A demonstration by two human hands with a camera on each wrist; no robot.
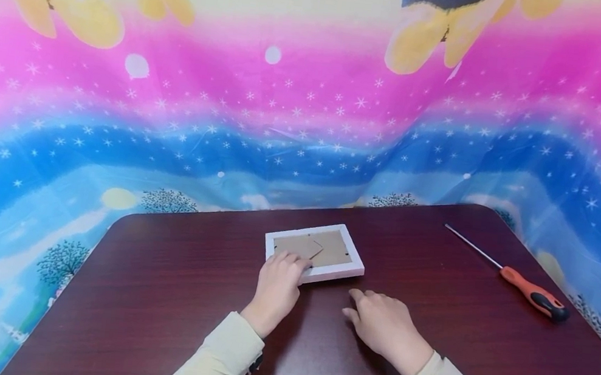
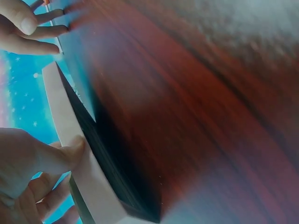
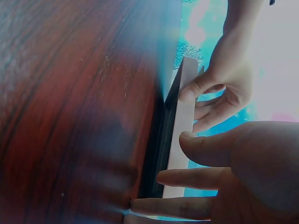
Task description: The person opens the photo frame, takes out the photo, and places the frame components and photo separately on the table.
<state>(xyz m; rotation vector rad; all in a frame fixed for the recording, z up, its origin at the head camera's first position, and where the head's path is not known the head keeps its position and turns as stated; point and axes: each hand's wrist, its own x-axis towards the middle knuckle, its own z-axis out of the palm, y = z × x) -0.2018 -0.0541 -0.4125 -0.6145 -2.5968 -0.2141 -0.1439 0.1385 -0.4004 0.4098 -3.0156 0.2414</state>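
Note:
A white picture frame lies back side up on the table, its brown backing board showing. My left hand holds it at the near left part of its border. In the left wrist view, the thumb presses on the frame's side while the fingers curl over toward the back. My right hand is just off the frame's near right corner, holding nothing. Seen from the right wrist, its fingers are extended and overlap the frame's side edge.
On the right of the dark reddish-brown table lies a screwdriver with an orange and black handle, its tip pointing to the far side. A colourful printed cloth hangs behind the table and along its sides.

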